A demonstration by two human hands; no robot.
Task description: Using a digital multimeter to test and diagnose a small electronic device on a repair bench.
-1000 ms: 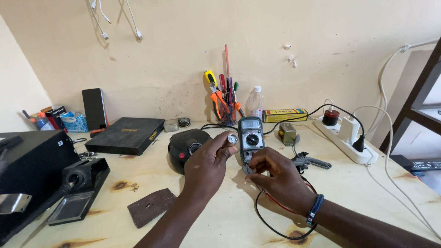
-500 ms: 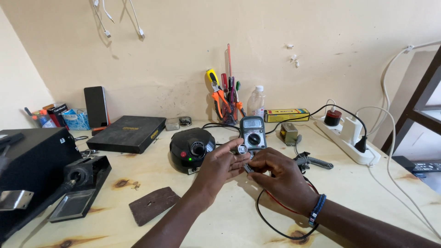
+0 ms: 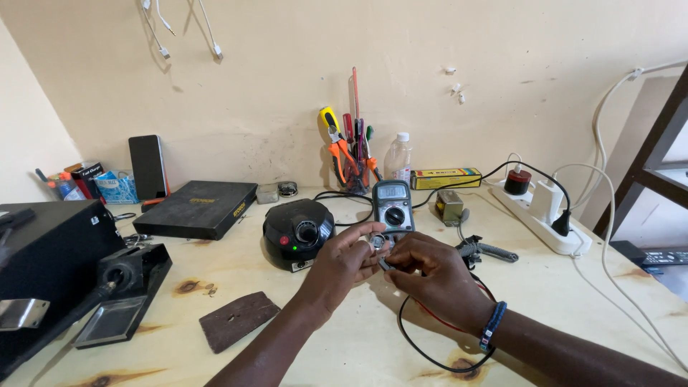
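My left hand [image 3: 342,264] and right hand [image 3: 430,276] met at bench centre, fingers pinched together on a small metal part [image 3: 378,242] between them; the black lead [image 3: 412,344] looped back toward me. The multimeter [image 3: 393,206] lay just beyond, touching my fingertips, long axis pointing away; both hands equally near; open bench lay right, round black unit [image 3: 297,233] crowded left.

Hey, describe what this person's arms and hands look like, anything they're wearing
Both forearms are bare, with no sleeves or gloves in view. The right hand has a blue beaded bracelet around its wrist. The left hand shows no ring, watch or band.
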